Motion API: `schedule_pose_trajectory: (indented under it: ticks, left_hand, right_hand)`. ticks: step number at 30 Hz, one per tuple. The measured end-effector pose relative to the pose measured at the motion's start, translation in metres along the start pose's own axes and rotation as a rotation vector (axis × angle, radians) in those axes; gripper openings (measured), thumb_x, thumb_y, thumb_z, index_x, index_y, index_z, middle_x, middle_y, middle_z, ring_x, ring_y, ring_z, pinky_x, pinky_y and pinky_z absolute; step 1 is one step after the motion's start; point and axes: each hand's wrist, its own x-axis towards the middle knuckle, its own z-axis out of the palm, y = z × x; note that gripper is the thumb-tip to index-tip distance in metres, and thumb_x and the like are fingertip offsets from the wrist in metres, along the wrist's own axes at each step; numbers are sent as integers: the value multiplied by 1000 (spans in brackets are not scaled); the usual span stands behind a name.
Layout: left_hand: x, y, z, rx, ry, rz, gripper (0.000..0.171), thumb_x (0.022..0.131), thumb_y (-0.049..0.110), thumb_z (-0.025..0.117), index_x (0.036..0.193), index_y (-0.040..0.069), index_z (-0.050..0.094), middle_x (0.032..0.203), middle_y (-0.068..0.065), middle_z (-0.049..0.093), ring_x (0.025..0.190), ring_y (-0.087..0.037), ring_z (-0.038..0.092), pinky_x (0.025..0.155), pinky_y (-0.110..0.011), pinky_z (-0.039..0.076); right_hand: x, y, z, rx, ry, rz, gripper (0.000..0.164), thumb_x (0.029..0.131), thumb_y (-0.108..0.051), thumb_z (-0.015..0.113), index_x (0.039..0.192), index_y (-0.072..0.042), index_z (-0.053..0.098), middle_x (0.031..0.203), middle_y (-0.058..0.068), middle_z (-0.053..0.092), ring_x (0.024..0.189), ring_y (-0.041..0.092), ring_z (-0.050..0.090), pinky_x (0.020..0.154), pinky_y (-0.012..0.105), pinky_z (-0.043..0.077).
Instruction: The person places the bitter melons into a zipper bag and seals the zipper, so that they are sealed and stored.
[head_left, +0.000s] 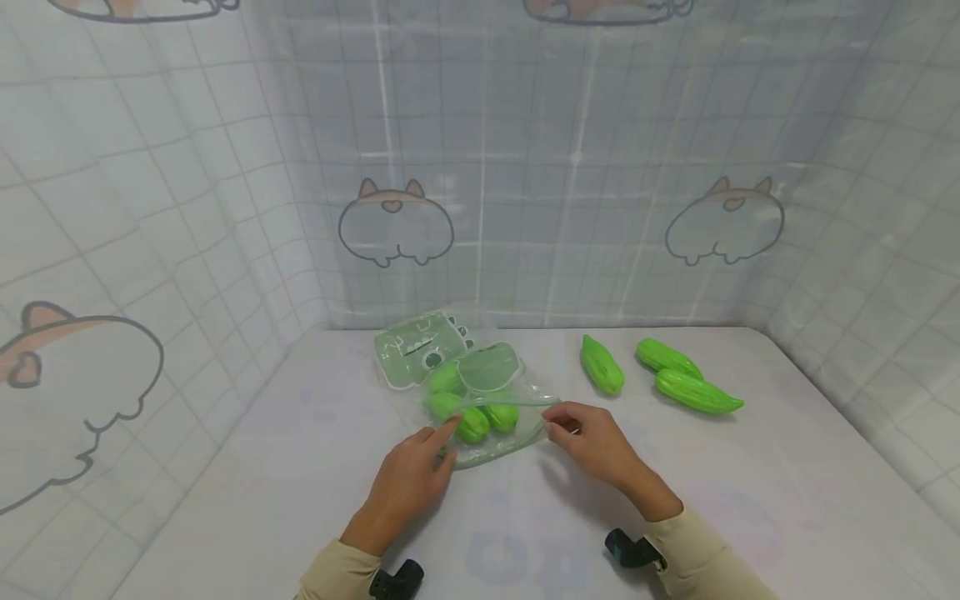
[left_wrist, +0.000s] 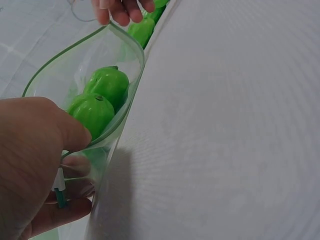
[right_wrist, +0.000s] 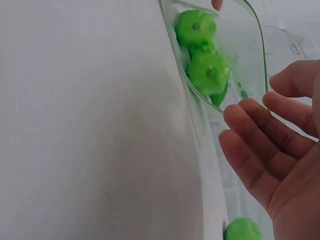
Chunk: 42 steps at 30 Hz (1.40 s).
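A clear zip bag [head_left: 487,450] with a green-edged mouth lies on the table, holding several green ridged gourds [head_left: 472,425]. Its mouth gapes toward the person, and the gourds' blunt ends show inside it in both wrist views. My left hand [head_left: 408,471] grips the left side of the rim; in the left wrist view the thumb [left_wrist: 75,135] lies over the edge, with other fingers seen below through the plastic. At the opposite corner of the mouth, my right hand [head_left: 596,442] pinches the rim between thumb and index finger, its other fingers [right_wrist: 255,150] loosely bent.
Three loose green gourds lie right of the bag: one alone [head_left: 602,365] and two side by side, the farther [head_left: 667,358] and the nearer [head_left: 697,392]. The bag's far part carries a green cartoon print [head_left: 420,346]. Tiled-pattern sheeting [head_left: 525,167] walls the table's back and sides.
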Motion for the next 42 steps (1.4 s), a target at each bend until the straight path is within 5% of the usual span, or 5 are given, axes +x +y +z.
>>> schedule_pose_trajectory:
  ticks: [11, 23, 42]
  left_hand:
    - [0, -1, 1, 5, 15, 22, 55, 87, 16, 77, 139, 15, 61, 86, 2, 65, 63, -8, 51, 58, -32, 47]
    - [0, -1, 1, 17, 28, 30, 54, 86, 16, 77, 138, 14, 61, 82, 3, 62, 62, -9, 48, 57, -31, 45]
    - [-2, -2, 2, 2, 1, 4, 55, 87, 18, 77, 140, 15, 60, 88, 2, 65, 66, -10, 53, 60, -32, 48]
  right_hand:
    - [3, 13, -17, -19, 88, 90, 19, 93, -13, 69, 111, -7, 74, 92, -4, 72, 85, 13, 67, 69, 31, 51]
    - [1, 38, -47, -56, 204, 221, 26, 97, -17, 65, 116, -1, 71, 101, 9, 73, 95, 23, 67, 79, 36, 52]
    - [8, 61, -62, -70, 325, 405, 37, 99, -25, 59, 124, 2, 63, 119, 21, 63, 106, 33, 59, 86, 45, 48]
